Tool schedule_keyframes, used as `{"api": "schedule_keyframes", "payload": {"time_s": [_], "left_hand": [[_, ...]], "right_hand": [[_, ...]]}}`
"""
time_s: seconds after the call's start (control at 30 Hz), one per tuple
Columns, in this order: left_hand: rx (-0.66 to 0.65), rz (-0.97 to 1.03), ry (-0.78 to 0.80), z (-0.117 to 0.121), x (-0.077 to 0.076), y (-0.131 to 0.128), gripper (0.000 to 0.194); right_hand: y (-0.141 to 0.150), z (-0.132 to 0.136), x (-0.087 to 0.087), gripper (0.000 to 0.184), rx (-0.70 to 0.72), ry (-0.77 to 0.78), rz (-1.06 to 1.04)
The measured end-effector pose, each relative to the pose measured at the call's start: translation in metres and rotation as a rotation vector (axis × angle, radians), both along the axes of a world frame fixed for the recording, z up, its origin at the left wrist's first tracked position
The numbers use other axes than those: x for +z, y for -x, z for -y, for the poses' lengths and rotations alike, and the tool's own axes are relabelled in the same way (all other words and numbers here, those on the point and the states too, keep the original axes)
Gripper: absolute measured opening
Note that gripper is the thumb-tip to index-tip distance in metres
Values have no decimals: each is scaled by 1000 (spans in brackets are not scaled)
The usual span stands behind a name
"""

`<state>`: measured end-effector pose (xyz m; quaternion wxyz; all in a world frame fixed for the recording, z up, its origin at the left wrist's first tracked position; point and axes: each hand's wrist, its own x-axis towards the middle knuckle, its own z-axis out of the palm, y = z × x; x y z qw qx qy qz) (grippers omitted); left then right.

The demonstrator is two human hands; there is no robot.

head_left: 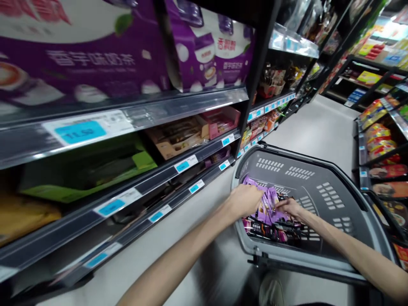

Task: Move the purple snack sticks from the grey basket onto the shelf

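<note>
My left hand [247, 199] reaches into a grey plastic shopping basket [331, 170], its fingers closed on shiny purple snack packets [269, 208]. On the other side of these packets is my right hand [290, 207], with thumb and fingers drawn together at their edge. Black-and-purple packets [259, 229] lie beneath and in front of both hands, in the left part of the basket. The fingertips of my left hand are partly hidden by the purple wrapping.
Shelves with price tags [81, 131] run along the left, carrying large purple milk tea bags [95, 55] and an open green carton [95, 174]. More shelves hold bright snack bags [379, 140] on the right. Pale floor [307, 125] stretches ahead; a shoe [270, 291] shows below the basket.
</note>
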<state>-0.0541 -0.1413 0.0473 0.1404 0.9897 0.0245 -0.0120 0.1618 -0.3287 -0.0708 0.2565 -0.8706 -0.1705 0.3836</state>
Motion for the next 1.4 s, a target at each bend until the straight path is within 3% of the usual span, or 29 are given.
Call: {"api": "schedule_keyframes", "payload": {"time_s": [0.13,0.23,0.33,0.47,0.57,0.73,1.03,1.23,1.4], "left_hand": [[201,97,171,-6,1,-7,34],[338,193,387,-13,3,-15,35],[373,223,592,-21,3,-20,38],[240,238,806,-30,1,-19,32],[187,244,882,-33,-2,-18,20],[172,177,962,-30,1,-16,17],[188,103,848,-29,8,-10,27],[142,97,766,-31,7,-9,31],[132,117,786,-31,5,-8,27]], "right_hand": [[-6,-10,52,22,-46,-174,-188],[8,-14,89,46,-209,-463,-462],[36,-20,107,60,-215,-618,-448],[69,-32,107,66,-72,-710,-311],[79,-37,102,59,72,-696,-235],[85,-34,98,47,114,-702,-207],[95,-30,100,36,141,-697,-359],[93,-30,94,39,145,-707,-304],[91,-31,104,40,195,-716,-197]]}}
